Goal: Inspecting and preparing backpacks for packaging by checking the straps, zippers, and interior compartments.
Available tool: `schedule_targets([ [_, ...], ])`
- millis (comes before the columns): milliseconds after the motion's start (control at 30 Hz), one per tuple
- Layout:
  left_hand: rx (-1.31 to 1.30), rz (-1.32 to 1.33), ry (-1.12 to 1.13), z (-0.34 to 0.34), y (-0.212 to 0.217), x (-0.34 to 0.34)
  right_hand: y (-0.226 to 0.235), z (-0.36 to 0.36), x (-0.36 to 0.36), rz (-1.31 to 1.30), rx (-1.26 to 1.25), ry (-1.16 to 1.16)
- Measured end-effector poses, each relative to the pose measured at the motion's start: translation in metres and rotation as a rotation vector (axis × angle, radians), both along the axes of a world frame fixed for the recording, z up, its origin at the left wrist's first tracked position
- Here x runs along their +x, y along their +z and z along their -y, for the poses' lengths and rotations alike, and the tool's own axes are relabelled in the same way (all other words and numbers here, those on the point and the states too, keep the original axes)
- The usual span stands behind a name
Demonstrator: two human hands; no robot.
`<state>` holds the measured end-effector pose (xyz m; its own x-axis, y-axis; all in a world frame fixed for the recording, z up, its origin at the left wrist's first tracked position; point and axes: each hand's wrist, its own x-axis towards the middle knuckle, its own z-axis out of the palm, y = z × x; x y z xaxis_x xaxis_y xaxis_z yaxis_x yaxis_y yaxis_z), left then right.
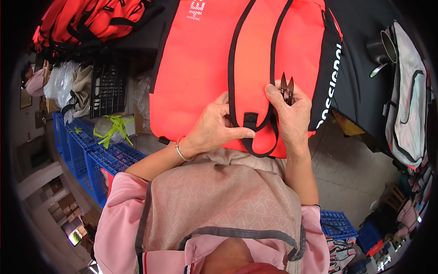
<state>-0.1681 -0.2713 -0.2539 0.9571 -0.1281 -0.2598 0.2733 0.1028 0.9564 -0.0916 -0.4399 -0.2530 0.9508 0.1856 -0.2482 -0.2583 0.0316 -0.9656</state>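
Note:
A bright red-orange backpack (pixel 191 73) with black trim lies in front of me, its lower edge near my lap. Down its middle runs a padded shoulder strap (pixel 253 59) with black binding. My left hand (pixel 211 125) grips the lower end of this strap from its left edge, the thumb on top beside a black webbing tab (pixel 250 120); the other fingers are partly hidden under the strap. On the strap's right side, my right hand (pixel 293 116) holds dark thread snips (pixel 287 87), both pointed blades facing away from me.
More red bags (pixel 96 23) are heaped at the far left. Below them stand a black crate (pixel 108 89) and blue crates (pixel 114 157). On the dark-covered table (pixel 356 91) at right are a metal cup (pixel 382 48) and a pale grey fabric panel (pixel 408 100). Another blue crate (pixel 337 223) stands at lower right.

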Motion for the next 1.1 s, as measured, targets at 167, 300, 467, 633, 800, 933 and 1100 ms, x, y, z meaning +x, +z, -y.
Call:
schedule_targets([
  [167,0.592,0.428,-0.001,0.001,0.014,0.002,-0.010,0.002,0.006,-0.027,0.013,0.011],
  [300,0.860,0.691,0.093,-0.003,0.008,0.006,-0.013,0.003,0.007,-0.045,-0.008,0.026],
  [467,1.077,1.178,-0.249,-0.033,-0.011,0.031,-0.021,0.009,0.006,0.048,-0.036,0.103],
  [633,0.927,1.165,-0.235,-0.030,-0.010,0.036,0.003,0.014,-0.014,0.093,-0.237,0.060],
  [800,0.923,1.167,-0.184,-0.025,-0.017,0.036,0.006,0.039,-0.033,0.574,-0.477,-0.029],
  [933,0.921,1.163,-0.194,-0.023,-0.017,0.039,0.005,0.048,-0.041,0.940,-0.786,0.045],
  [1100,0.941,1.158,-0.168,-0.022,-0.020,0.038,0.000,0.046,-0.044,1.002,-0.877,0.048],
])
